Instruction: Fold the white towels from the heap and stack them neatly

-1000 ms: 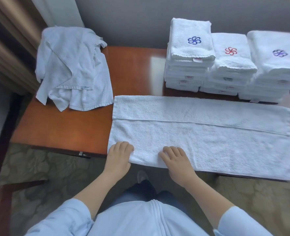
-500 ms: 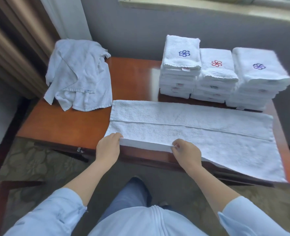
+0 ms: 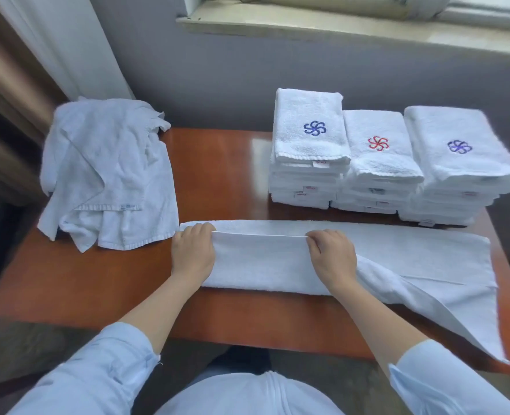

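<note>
White terry cloth is stretching along the near half of the wooden table (image 3: 223,163): one long towel (image 3: 262,265), caught midway through a lengthwise fold. The left hand (image 3: 192,254) and the right hand (image 3: 331,259) are each gripping the hemmed long edge, fingers curled over it, and are holding it above the far side so that the left portion is lying doubled. Right of the right hand the cloth is twisting open again, and its loose end (image 3: 457,310) is drooping off the near table edge. The heap (image 3: 107,175) of unfolded towels is sitting at the far left, just beside the towel's left end, while three folded stacks, topped by a blue emblem (image 3: 315,128), a red one (image 3: 378,143) and a purple one (image 3: 459,146), are standing at the far right. The towel is looking light, soft and limp, unlikely to slip or tear, yet sagging wherever nothing is supporting it. Taking hold on the firm hem seems best, probably with the right hand nearer the drooping corner, so the whole edge is lining up.
</note>
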A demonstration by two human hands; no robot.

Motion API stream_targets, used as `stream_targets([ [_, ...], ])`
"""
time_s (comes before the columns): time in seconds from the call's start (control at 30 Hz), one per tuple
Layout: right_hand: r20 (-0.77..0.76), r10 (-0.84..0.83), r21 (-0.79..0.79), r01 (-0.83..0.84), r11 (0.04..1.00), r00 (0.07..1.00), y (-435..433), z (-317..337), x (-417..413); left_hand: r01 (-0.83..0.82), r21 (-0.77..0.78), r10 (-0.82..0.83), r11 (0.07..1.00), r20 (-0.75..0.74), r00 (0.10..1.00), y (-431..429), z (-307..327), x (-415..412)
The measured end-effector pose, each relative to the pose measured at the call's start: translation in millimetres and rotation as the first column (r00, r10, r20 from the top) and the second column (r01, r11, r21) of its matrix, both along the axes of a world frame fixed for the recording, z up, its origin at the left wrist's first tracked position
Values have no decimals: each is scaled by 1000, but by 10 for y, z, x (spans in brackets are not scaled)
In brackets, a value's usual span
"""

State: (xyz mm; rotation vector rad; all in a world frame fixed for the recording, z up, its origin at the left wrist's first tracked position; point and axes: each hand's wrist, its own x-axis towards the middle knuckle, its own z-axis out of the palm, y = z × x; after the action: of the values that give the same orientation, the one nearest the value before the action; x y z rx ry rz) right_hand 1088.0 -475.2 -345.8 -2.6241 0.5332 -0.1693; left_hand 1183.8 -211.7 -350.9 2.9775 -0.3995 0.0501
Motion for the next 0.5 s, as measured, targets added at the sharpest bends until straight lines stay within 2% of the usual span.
stream_targets([
  [0.27,-99,-8,-10,7,1000,995,-66,-223,465,44,138,-31,989,-100,995,-57,-261,400],
  [0.4,-97,-40,4,41,999,994,-67,-326,514,43,24,-41,999,-83,996,-43,-414,379],
  [0.5,-102,-52,-6,52,999,993,-67,-351,529,78,-58,-86,995,-146,986,-80,-476,385],
])
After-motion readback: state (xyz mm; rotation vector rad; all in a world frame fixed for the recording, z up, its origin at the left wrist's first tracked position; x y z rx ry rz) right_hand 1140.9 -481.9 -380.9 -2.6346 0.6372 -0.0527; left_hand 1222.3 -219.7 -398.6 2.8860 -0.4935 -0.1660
